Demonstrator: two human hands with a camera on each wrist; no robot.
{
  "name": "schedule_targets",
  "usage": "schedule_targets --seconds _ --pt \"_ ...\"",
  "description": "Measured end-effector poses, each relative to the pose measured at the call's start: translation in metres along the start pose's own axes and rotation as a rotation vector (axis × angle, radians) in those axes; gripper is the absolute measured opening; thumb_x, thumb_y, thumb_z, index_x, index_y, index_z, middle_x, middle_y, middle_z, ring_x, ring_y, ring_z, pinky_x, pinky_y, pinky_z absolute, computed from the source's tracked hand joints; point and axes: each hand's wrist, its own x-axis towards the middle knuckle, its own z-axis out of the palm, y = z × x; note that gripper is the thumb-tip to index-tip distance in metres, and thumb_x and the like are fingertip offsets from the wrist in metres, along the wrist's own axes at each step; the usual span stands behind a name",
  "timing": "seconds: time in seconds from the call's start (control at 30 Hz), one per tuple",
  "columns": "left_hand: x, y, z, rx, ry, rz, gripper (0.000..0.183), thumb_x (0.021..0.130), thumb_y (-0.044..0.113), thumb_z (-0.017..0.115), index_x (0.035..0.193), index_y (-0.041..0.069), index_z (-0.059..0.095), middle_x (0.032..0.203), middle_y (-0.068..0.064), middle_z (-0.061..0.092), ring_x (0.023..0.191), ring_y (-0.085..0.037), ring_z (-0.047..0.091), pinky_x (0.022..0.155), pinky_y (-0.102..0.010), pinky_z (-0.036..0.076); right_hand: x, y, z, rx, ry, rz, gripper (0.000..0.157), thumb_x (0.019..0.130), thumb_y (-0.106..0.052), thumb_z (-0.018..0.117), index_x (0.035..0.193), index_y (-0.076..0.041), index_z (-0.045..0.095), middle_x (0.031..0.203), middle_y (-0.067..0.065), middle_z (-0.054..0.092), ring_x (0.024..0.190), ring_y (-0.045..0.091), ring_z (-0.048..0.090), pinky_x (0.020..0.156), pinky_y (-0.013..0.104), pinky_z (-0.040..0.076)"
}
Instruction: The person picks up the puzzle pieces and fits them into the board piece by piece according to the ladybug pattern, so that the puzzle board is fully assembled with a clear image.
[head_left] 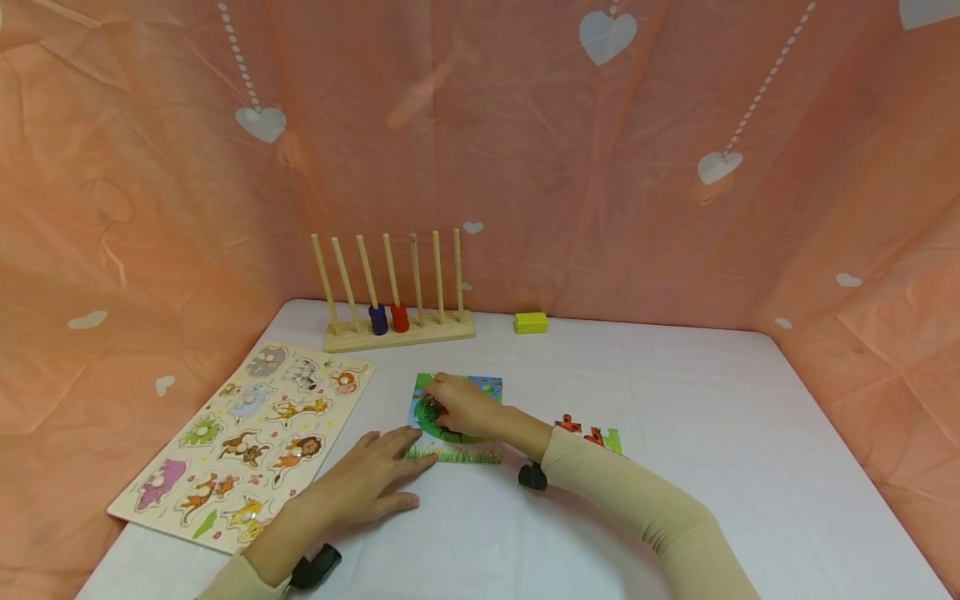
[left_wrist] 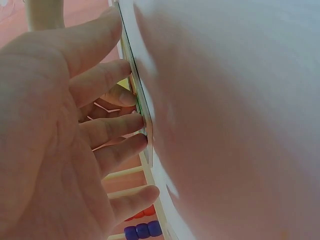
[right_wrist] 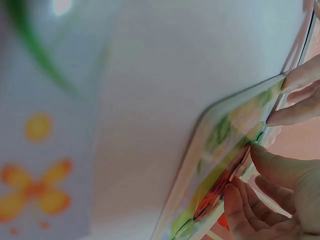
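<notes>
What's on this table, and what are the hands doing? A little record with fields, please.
Left hand: fingers spread, touching small puzzle board
Right hand: thumb and fingers at red piece on that board
Loose puzzle pieces: partly behind right sleeve
Animal board: left side of table
Peg rack: seven pegs, one with blue beads, one with red beads
Yellow block: right of rack

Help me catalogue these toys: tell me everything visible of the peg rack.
The peg rack looks like plain pale wood: a long flat base with seven standing pegs. Dark blue beads sit on the third peg from the left, red beads on the fourth; the others are bare. It stands untouched at the back left of the white table.
</notes>
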Motion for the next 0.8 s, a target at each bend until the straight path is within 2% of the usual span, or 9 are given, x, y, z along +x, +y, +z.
schedule_targets --seconds 0.3,0.4,0.47,0.57,0.63,0.7,0.8 --pt "-0.001 0.002 -0.002 -0.027 -0.012 -0.013 0.054 0.094 0.044 0.065 0.141 0.019 0.059 0.148 -0.022 0.045 0.137 -0.039 0.042 0.103 -0.062 0.038 -0.003 0.0 -0.001 0.046 0.007 -0.04 0.034 0.087 -0.005 0.076 0.119 0.0 0.065 0.108 0.01 0.062 0.093 0.017 0.061 0.082 0.022 0.051" --pt "-0.001 0.003 -0.002 -0.033 -0.012 -0.015 0.054 0.094 0.044 0.066 0.141 0.019 0.059 0.148 -0.022 0.045 0.137 -0.039 0.042 0.103 -0.062 0.038 -0.006 0.0 -0.003 -0.028 0.025 -0.077 0.029 0.089 -0.01 0.076 0.116 -0.001 0.067 0.104 0.009 0.06 0.089 0.018 0.059 0.075 0.021 0.049" --pt "-0.001 0.002 -0.002 -0.031 -0.012 -0.014 0.054 0.094 0.044 0.065 0.142 0.019 0.059 0.149 -0.022 0.045 0.137 -0.039 0.042 0.103 -0.063 0.038 -0.009 -0.001 -0.003 -0.127 0.016 -0.105 0.032 0.091 -0.017 0.075 0.118 -0.002 0.067 0.111 0.01 0.06 0.096 0.019 0.06 0.079 0.023 0.051" --pt "-0.001 0.002 -0.002 -0.026 -0.013 -0.012 0.054 0.095 0.045 0.064 0.142 0.019 0.058 0.149 -0.022 0.045 0.137 -0.039 0.042 0.102 -0.063 0.038 -0.017 -0.005 -0.003 -0.264 -0.079 -0.12 0.049 0.096 -0.033 0.068 0.135 -0.004 0.059 0.138 0.011 0.054 0.123 0.023 0.055 0.097 0.033 0.049" --pt "-0.001 0.002 -0.002 -0.021 -0.017 -0.015 0.054 0.096 0.046 0.063 0.142 0.018 0.058 0.15 -0.022 0.044 0.137 -0.039 0.041 0.102 -0.064 0.037 -0.023 -0.007 -0.001 -0.318 -0.179 -0.117 0.062 0.1 -0.043 0.059 0.148 -0.006 0.047 0.157 0.009 0.038 0.142 0.025 0.038 0.112 0.042 0.038" --pt "-0.001 0.002 -0.002 -0.019 -0.019 -0.016 0.054 0.096 0.045 0.063 0.142 0.018 0.058 0.15 -0.022 0.044 0.138 -0.039 0.041 0.102 -0.064 0.037 -0.029 -0.01 0.0 -0.327 -0.256 -0.106 0.069 0.101 -0.049 0.052 0.155 -0.009 0.035 0.164 0.005 0.024 0.15 0.025 0.022 0.118 0.047 0.026" --pt "-0.001 0.003 -0.002 -0.02 -0.021 -0.019 0.053 0.096 0.044 0.063 0.142 0.018 0.059 0.15 -0.022 0.043 0.138 -0.039 0.04 0.103 -0.064 0.037 -0.034 -0.012 0.004 -0.325 -0.292 -0.093 0.072 0.102 -0.051 0.048 0.158 -0.011 0.028 0.166 0.003 0.019 0.152 0.025 0.015 0.12 0.047 0.018"
